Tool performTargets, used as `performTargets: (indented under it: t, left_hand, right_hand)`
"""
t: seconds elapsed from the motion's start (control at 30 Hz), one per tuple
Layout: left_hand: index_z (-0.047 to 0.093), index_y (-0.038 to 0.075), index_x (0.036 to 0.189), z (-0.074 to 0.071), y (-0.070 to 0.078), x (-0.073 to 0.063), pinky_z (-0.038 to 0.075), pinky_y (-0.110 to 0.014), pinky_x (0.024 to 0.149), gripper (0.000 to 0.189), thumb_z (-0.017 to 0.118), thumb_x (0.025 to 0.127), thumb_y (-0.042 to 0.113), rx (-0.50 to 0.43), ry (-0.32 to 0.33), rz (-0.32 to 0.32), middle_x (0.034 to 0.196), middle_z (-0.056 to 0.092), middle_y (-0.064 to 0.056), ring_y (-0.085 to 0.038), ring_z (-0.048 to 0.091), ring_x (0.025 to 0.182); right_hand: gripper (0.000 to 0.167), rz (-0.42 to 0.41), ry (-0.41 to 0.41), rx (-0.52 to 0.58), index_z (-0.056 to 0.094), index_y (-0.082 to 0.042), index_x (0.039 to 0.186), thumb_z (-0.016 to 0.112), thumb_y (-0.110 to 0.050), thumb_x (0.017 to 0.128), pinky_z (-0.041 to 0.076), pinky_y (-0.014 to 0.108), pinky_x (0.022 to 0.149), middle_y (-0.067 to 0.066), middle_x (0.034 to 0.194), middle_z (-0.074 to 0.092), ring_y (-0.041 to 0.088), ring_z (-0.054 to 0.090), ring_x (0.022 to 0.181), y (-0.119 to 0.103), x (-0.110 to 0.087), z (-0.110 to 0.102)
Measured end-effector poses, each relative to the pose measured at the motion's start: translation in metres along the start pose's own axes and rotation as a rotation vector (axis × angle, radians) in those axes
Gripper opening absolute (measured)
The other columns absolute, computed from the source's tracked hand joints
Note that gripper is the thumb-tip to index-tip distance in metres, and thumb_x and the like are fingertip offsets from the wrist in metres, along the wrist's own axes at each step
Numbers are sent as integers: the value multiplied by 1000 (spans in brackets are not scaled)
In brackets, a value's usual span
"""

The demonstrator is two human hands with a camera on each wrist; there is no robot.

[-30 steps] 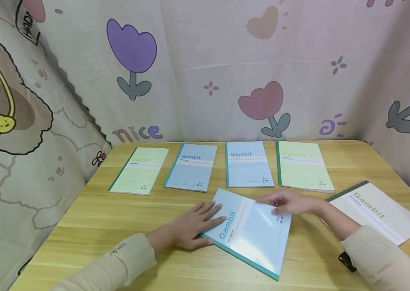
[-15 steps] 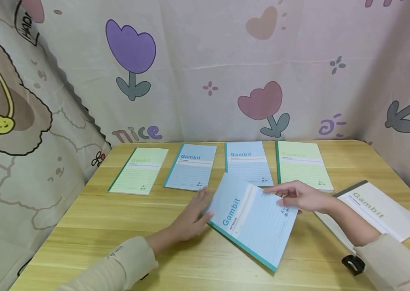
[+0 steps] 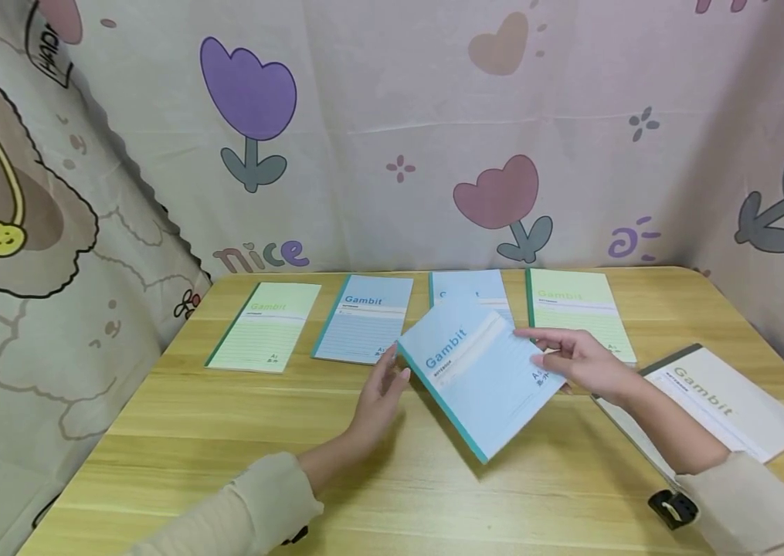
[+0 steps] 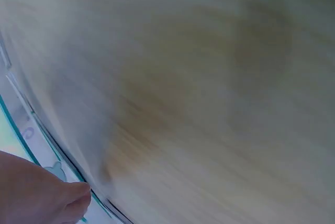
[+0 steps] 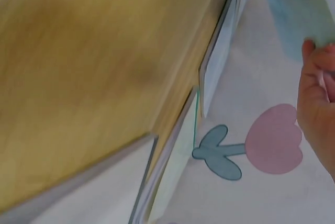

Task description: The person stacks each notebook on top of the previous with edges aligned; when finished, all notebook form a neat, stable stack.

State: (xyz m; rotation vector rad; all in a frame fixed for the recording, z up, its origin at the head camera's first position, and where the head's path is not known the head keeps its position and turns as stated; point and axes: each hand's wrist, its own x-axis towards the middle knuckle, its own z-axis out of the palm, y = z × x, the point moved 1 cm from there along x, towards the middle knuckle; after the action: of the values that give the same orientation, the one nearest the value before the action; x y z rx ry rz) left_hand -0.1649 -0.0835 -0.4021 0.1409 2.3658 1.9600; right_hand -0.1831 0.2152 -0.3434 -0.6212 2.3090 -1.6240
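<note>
Consists of a yellow-brown wood-grain table (image 3: 190,440). Bears near the far edge a pale-green, green-spined rectangular paper notebook (image 3: 263,328) at ten o'clock, a light-blue, teal-spined paper notebook (image 3: 364,320) at eleven, a partly hidden second light-blue notebook (image 3: 470,283) at twelve and a second pale-green notebook (image 3: 577,313) at one. Carries a slanted white, dark-spined paper notebook (image 3: 728,401) at three.

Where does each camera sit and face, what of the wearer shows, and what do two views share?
Head: worn there, facing forward and down at the table and held blue notebook; both sleeves, the left grip and right grip show.
Left wrist: worn there, facing the blurred table; part of the left grip shows, lower left.
Right wrist: worn there, facing the table, other notebooks and printed cloth; right grip at right edge.
Head and right wrist share the pink tulip.
</note>
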Motion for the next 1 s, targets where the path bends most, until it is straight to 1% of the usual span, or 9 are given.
performTargets:
  t: [0.13,0.27,0.4,0.47,0.57,0.67,0.77,0.87,1.0]
  left_hand:
    - [26,16,147,11,5,-4,33,-51,107,57,48,96,28,-54,-23,-36,147,28,-23,-42,34,132]
    - [26,16,147,23,7,-5,43,-46,100,56,49,96,25,-120,-78,-70,141,37,-24,-38,45,125]
    - [28,14,146,33,7,0,50,-33,85,54,49,96,17,-186,-97,-73,128,47,-20,-21,57,100]
    - [32,12,144,37,8,4,49,-28,80,52,49,95,12,-200,-90,-64,118,50,-15,-11,54,88]
    - [41,9,139,40,8,10,49,-24,77,46,50,94,6,-194,-63,-42,104,48,-7,-7,46,76]
    - [49,6,133,41,10,17,47,-19,73,41,50,92,2,-155,-25,-15,96,44,-3,-8,43,75]
    - [51,5,131,39,12,25,45,-16,70,39,51,92,2,-136,1,-7,97,47,-3,-8,45,80]
    - [51,6,131,36,16,36,44,-14,69,39,52,92,3,-125,-6,0,97,49,-3,-9,45,80]
    - [52,7,131,31,21,50,41,-13,64,39,52,92,5,-73,-33,35,95,50,-3,-10,45,78]
  right_hand:
    - [47,49,144,45,38,4,138,50,-4,93,40,22,43,-4,90,68,8,63,66,0,4,8]
    - [48,65,281,86,37,3,139,50,-2,93,41,21,43,-8,86,58,5,61,64,2,10,16]
    - [49,64,378,159,36,3,139,49,0,92,41,18,44,-10,84,56,2,59,63,4,17,23]
    - [49,63,407,197,36,3,139,48,0,92,41,17,45,-10,83,56,1,58,61,5,19,25]
    - [48,69,436,242,36,4,138,48,1,92,41,16,45,-9,82,56,1,57,60,7,21,27]
    - [48,73,453,233,36,4,139,48,-1,92,42,16,46,-9,82,55,0,58,62,8,22,27]
    - [48,75,468,193,37,2,139,49,-3,93,45,18,47,-10,82,54,0,57,63,10,24,24]
    - [47,75,478,149,39,1,139,51,-6,93,47,21,47,-11,81,54,-1,58,63,13,28,20]
    - [47,75,478,77,42,1,137,54,-9,93,50,23,48,-11,78,53,-1,53,57,15,35,12]
